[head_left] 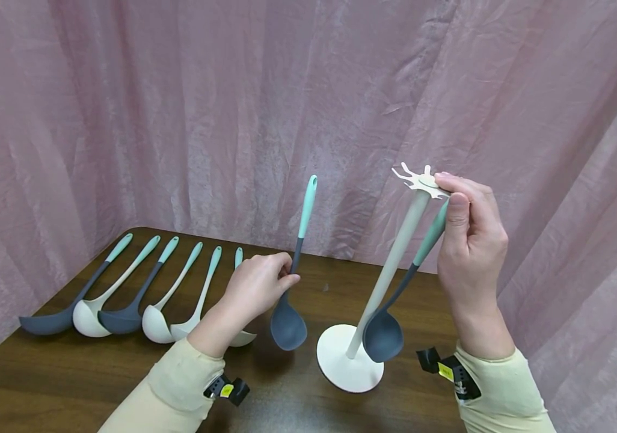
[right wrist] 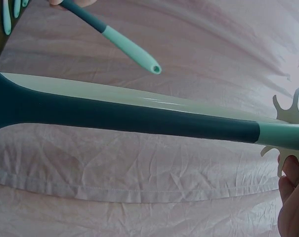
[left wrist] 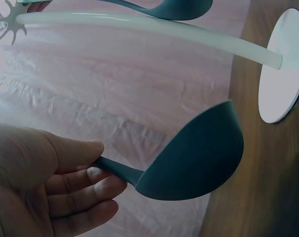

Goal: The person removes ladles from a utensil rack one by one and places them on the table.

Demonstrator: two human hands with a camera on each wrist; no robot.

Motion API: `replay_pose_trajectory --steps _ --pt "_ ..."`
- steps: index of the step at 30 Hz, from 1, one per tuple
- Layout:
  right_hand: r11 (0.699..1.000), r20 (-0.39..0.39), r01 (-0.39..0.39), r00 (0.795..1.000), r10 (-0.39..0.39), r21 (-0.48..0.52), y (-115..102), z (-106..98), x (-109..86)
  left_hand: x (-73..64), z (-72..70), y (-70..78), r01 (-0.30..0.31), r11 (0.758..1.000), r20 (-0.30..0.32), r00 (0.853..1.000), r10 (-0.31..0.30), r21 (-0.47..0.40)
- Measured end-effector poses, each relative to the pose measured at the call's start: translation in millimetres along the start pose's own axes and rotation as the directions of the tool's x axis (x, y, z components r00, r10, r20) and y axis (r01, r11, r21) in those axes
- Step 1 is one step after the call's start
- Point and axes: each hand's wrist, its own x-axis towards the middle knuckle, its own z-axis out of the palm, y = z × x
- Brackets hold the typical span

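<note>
My left hand [head_left: 257, 285] pinches a dark grey ladle [head_left: 288, 325] by its neck, bowl down and mint handle pointing up. In the left wrist view the thumb and fingers meet on the neck, just behind the ladle's bowl [left wrist: 196, 158]. At the top of a white utensil stand [head_left: 395, 264], my right hand [head_left: 473, 240] grips the handle end of a second dark grey ladle [head_left: 383, 337]. That ladle slants down alongside the pole, its bowl above the round base. My right fingers touch the stand's hooked top [head_left: 422, 180]; whether the handle is on a hook is hidden.
Several ladles, white and dark grey with mint handles, lie in a row on the left of the wooden table [head_left: 141, 373], among them a white ladle [head_left: 90, 317] and a dark ladle [head_left: 49, 323]. A pink curtain [head_left: 233, 120] hangs behind the table.
</note>
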Motion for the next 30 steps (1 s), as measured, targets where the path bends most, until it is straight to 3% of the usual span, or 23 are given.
replay_pose_trajectory --steps 30 --pt "1.000 -0.010 0.017 1.000 -0.018 -0.010 -2 0 -0.6 6.3 22.2 -28.3 0.096 0.995 0.085 0.992 -0.097 0.018"
